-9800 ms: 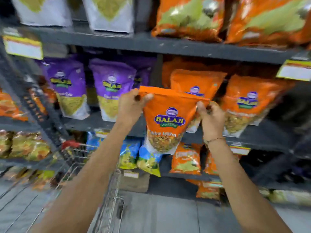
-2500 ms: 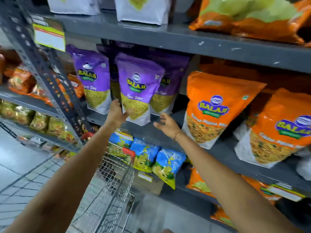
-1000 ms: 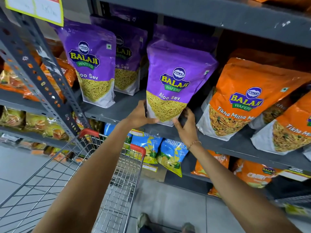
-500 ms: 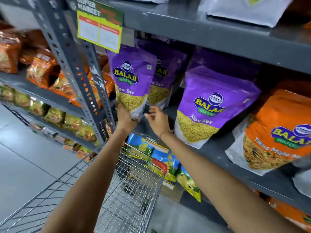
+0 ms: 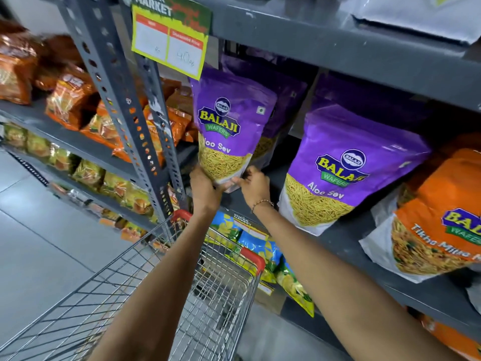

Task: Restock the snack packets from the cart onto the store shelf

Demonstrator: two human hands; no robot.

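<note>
A purple Aloo Sev packet [image 5: 229, 126] stands upright at the left end of the grey middle shelf [image 5: 346, 246]. My left hand [image 5: 205, 190] grips its bottom left corner, and my right hand [image 5: 253, 185] holds its bottom right corner. A second purple Aloo Sev packet [image 5: 348, 162] leans on the shelf to the right, with more purple packets behind. An orange Tikha Mitha packet [image 5: 437, 222] stands at the far right. The wire cart [image 5: 145, 290] with red handle ends sits below my arms; I see no packets in it.
A perforated grey upright post [image 5: 122, 105] stands just left of the held packet. A yellow price tag [image 5: 169, 40] hangs from the upper shelf edge [image 5: 338, 43]. Orange and yellow snack bags [image 5: 70, 100] fill the left bay. Blue-yellow packets [image 5: 263, 251] sit on the lower shelf.
Both hands left the right purple packet and moved left to the leftmost purple packet, closing on its bottom corners. The view has come closer to the shelf.
</note>
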